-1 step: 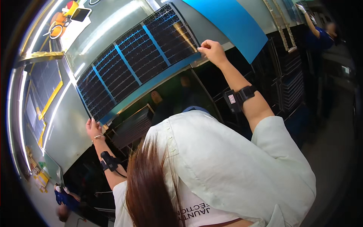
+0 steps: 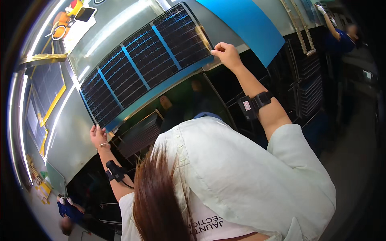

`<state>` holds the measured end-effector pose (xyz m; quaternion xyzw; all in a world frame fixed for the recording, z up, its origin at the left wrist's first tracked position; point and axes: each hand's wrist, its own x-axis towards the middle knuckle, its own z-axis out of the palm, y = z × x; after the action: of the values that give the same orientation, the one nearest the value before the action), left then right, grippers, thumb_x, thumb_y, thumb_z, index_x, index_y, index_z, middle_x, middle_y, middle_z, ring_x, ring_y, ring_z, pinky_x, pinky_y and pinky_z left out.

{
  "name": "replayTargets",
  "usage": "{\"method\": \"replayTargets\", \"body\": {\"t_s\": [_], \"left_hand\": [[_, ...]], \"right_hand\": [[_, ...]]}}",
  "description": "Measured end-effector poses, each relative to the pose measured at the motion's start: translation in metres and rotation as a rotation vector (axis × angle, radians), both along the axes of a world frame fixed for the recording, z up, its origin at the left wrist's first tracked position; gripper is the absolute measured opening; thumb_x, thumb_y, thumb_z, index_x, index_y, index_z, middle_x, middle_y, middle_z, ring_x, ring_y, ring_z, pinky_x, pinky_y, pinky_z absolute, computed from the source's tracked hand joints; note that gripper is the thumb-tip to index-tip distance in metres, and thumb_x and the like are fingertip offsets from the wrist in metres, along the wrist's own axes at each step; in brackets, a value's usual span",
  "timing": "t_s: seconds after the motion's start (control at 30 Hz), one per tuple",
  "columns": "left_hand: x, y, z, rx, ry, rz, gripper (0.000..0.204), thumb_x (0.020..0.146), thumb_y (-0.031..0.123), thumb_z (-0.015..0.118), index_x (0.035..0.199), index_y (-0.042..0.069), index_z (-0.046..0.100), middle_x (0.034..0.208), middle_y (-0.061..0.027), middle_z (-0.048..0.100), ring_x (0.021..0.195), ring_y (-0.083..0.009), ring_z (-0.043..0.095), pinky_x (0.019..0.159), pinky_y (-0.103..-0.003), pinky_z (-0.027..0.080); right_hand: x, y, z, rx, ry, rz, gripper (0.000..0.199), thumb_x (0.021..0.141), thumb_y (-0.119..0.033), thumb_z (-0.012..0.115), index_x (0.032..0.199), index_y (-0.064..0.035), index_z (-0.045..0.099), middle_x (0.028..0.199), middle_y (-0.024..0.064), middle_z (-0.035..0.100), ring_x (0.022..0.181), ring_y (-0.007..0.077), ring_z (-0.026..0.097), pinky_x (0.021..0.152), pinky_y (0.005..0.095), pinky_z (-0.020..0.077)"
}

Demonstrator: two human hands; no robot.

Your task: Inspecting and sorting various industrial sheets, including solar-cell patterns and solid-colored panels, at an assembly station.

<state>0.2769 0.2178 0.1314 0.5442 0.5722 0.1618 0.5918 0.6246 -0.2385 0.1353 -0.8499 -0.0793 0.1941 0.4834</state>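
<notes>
A dark solar panel, with rows of black cells parted by blue gaps, lies on the grey bench top. Along its near side runs a blue margin. My left hand pinches the panel's near left corner between thumb and fingers. At the near right corner my right hand has thumb and forefinger pressed together on the edge. Both arms are stretched wide apart, each with a black strapped device on the forearm.
A blue sheet hangs over the bench's edge at right. Far left lie a tablet, orange tools and a yellow-edged panel. Stacked dark trays stand at right. Two other people work at far right and lower left.
</notes>
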Motion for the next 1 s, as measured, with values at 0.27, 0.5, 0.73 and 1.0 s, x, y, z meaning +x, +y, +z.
{"method": "replayTargets", "body": {"t_s": [0.27,0.5,0.73,1.0], "left_hand": [[-0.002,-0.003,0.002,0.067,0.072,-0.04,0.026,0.083,0.01,0.06,0.104,0.002,0.047,0.084,-0.0066,0.057,0.068,-0.0168,0.063,0.051,-0.018,0.049],[-0.008,-0.012,0.001,0.03,0.055,-0.006,0.026,0.082,0.006,0.06,0.101,-0.001,0.045,0.085,-0.0082,0.055,0.073,-0.0207,0.064,0.058,-0.021,0.052],[-0.007,-0.014,0.001,0.039,0.049,0.006,0.026,0.082,0.005,0.06,0.102,-0.001,0.044,0.087,-0.0089,0.054,0.075,-0.0205,0.063,0.061,-0.022,0.053],[-0.009,-0.006,0.002,0.075,0.075,-0.024,0.026,0.082,0.006,0.061,0.101,-0.001,0.045,0.088,-0.0099,0.054,0.075,-0.0206,0.063,0.062,-0.023,0.053]], "right_hand": [[-0.01,-0.004,-0.012,-0.209,-0.176,-0.014,0.017,0.069,-0.018,0.069,0.069,-0.0047,0.058,0.073,0.0067,0.053,0.067,0.0199,0.053,0.063,0.0317,0.0423],[-0.011,-0.005,-0.018,-0.25,-0.216,-0.022,0.019,0.069,-0.02,0.069,0.067,-0.0057,0.057,0.073,0.006,0.053,0.068,0.021,0.052,0.062,0.0331,0.042],[-0.007,-0.007,-0.022,-0.232,-0.128,-0.044,0.021,0.068,-0.024,0.07,0.069,-0.0053,0.059,0.074,0.0059,0.055,0.068,0.0201,0.053,0.063,0.0321,0.0425],[-0.008,-0.002,-0.016,-0.293,-0.113,-0.031,0.022,0.07,-0.024,0.069,0.071,-0.0041,0.06,0.074,0.0051,0.055,0.067,0.017,0.052,0.062,0.0294,0.0422]]}}
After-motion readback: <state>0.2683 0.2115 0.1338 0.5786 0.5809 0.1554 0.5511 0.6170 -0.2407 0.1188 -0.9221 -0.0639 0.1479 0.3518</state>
